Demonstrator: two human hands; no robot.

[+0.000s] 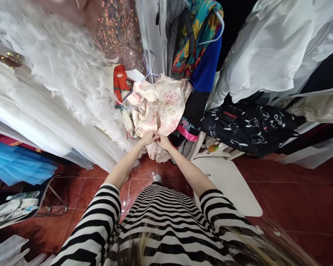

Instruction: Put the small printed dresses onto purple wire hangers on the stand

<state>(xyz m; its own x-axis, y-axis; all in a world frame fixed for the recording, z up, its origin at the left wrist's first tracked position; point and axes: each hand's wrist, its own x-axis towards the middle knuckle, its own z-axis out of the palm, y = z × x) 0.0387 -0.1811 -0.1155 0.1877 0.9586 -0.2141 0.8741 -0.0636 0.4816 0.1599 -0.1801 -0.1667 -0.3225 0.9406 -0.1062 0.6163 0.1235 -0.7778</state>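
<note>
A: Nearest first?
B: Striped dress (pixel 161 225) on the wearer, both forearms reaching forward. White chair (pixel 227 184) on the right, over red tile floor (pixel 288 199).
A: Hands?
B: Left hand (pixel 149 137) and right hand (pixel 163 142) meet at the front edges of a floral garment (pixel 170 99). Fingers of both pinch its cloth, tips close together. Can't tell if anything sits between them; too small.
A: Why two-handed?
B: My read: keeps the two front edges lined up, since the cloth hangs loose.
A: Garment's where?
B: Straight ahead on a purple hanger (pixel 148 75), hem above the floor. Hanger presumably takes the weight, so fingertips suffice.
A: Around it?
B: Dark printed cloth (pixel 258 125) past the chair's far edge, white feathered garment (pixel 72 55) left, sequined garment (pixel 122 33) beyond the hanger.
</note>
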